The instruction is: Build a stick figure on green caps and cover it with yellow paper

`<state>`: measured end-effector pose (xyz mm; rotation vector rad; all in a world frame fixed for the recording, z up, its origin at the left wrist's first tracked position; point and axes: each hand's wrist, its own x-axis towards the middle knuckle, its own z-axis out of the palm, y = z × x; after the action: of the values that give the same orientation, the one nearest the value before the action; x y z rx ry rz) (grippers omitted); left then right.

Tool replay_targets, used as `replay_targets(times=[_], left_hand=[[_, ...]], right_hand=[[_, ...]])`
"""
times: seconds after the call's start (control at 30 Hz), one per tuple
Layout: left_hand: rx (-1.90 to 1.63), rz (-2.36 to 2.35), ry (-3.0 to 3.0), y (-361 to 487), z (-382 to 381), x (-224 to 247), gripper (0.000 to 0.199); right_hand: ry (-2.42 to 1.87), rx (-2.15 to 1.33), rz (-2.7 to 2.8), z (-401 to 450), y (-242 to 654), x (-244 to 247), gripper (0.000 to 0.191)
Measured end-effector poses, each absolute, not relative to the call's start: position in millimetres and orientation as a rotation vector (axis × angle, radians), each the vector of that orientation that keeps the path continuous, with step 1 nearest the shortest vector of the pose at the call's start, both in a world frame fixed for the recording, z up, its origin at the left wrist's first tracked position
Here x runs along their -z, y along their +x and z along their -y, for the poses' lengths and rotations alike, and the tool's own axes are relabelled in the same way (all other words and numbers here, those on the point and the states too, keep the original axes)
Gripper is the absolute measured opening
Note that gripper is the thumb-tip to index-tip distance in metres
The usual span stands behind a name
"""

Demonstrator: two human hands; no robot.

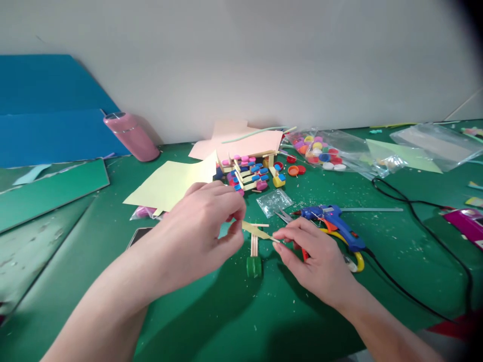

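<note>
My left hand [211,226] is closed, thumb and forefinger pinching one end of a narrow yellow paper strip [255,230]. The strip runs slantwise to my right hand [317,256], whose fingertips are pinched on a thin pale stick [276,240] at the strip's far end. Whether the paper is fixed to the stick I cannot tell. Just below the strip lies a small piece made of several thin sticks [254,246] side by side, with a green bottle cap [254,267] at its near end. A crosswise stick [261,225] shows at its far end.
A blue glue gun [334,221] with a black cord and scissors [284,216] lie by my right hand. Behind are stick-and-cap models [249,173], a bag of coloured caps [319,148], yellow paper [169,183] and pink paper [234,143]. A pink bottle [132,136] stands left.
</note>
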<state>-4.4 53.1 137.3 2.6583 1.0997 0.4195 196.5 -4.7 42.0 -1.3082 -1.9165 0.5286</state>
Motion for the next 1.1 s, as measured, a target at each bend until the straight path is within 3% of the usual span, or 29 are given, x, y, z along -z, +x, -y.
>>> replay_targets(times=[0.6,1.1], left_hand=[[-0.349,-1.106,2.718,-4.3,-47.0,-137.3,0.010],[-0.451,-1.007,2.604,9.8,-66.0,-117.5,0.012]], right_hand=[[-1.366,-0.492,1.986,4.4,182.1,-36.5,0.014],[-1.391,-1.442,1.307,-2.8,167.1,-18.9,0.012]])
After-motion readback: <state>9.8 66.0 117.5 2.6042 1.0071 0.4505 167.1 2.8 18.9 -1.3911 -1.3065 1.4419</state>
